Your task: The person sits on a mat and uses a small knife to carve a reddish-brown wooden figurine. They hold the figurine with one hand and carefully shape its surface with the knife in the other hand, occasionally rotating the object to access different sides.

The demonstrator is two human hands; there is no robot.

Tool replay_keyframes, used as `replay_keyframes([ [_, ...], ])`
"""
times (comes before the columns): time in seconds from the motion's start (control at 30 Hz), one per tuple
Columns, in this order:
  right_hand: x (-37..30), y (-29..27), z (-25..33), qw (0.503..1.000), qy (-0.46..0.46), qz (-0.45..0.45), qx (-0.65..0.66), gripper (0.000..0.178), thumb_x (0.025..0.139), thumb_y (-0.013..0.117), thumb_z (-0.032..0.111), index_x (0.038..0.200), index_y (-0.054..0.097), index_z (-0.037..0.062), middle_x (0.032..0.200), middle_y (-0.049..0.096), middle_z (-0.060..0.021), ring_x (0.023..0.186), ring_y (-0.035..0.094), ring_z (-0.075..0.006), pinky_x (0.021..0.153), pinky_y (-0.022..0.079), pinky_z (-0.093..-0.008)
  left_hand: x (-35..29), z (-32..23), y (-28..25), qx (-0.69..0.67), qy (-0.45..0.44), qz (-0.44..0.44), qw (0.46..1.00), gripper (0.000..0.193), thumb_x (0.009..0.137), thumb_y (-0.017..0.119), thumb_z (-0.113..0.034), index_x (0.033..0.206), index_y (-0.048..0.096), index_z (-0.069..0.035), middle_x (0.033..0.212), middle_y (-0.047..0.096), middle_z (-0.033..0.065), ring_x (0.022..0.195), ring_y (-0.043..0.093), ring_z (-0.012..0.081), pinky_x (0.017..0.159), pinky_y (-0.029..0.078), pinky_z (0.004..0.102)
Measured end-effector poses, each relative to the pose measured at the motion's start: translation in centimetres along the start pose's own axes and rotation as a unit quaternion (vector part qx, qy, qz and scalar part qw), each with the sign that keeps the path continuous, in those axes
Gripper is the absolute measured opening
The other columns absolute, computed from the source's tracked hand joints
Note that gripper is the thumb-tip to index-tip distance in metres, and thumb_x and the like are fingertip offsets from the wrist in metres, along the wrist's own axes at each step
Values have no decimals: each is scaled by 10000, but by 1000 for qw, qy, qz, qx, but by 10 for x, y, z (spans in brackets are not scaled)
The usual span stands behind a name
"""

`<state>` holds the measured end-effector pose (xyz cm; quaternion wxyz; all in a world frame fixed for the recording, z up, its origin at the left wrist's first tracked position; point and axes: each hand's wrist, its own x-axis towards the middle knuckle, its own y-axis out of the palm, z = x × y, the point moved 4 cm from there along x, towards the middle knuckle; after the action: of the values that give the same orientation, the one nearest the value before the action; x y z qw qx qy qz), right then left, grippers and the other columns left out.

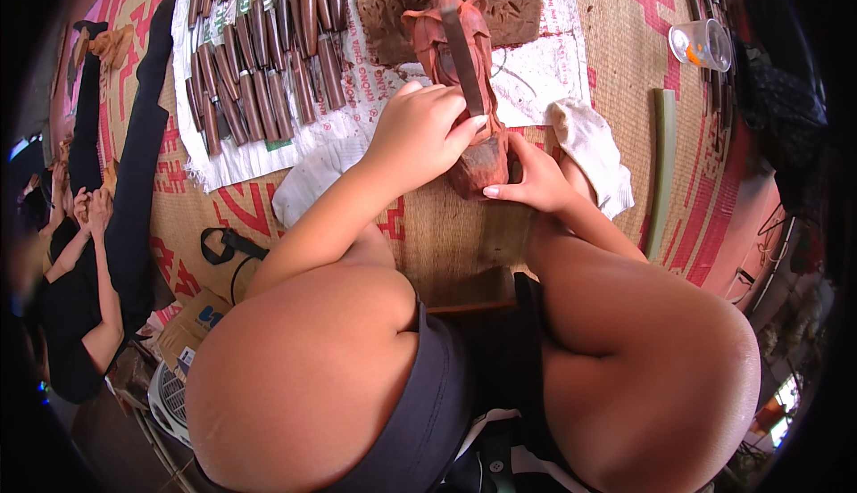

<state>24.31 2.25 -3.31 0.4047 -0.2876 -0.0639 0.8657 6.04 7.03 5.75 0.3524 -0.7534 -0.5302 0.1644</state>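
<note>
A reddish carved wooden figure (pixel 479 165) lies lengthwise in front of me, its upper part resting on a rough, gouge-marked wooden block (pixel 384 24). Across its front runs a dark flat bar (pixel 461 51); I cannot tell exactly what tool it is. My left hand (pixel 424 127) is closed over the bar's near end, thumb pressed along it, with the other fingers partly hidden against the figure's side. Around the right side of the figure's base, my right hand (pixel 540 176) grips with thumb and fingers.
Rows of wooden-handled carving tools (pixel 259 91) lie on a white printed sack (pixel 357 100) at left. White cloths (pixel 589 149) lie by my feet. At right are a clear plastic cup (pixel 701 45), a pale green strip (pixel 662 172) and more tools. Another person (pixel 85 306) works at far left.
</note>
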Motion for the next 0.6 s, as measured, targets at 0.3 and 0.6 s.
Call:
replay_keyframes([
  [0.3,0,0,-1,1000,-9,-6,-13,834,609,735,537,1190,441,16,1069,564,-208,1005,558,-326,859,432,-382,3,-3,3,27,5,17,999,134,767,619,-186,756,597,-53,705,578,83,664,537,269,644,385,361],
  [0.6,0,0,-3,1000,7,7,-16,837,609,734,536,1186,441,5,1072,563,-208,1007,558,-321,857,431,-381,8,-5,5,43,-18,34,998,161,763,629,-190,716,577,-45,666,555,92,629,512,289,617,378,363],
])
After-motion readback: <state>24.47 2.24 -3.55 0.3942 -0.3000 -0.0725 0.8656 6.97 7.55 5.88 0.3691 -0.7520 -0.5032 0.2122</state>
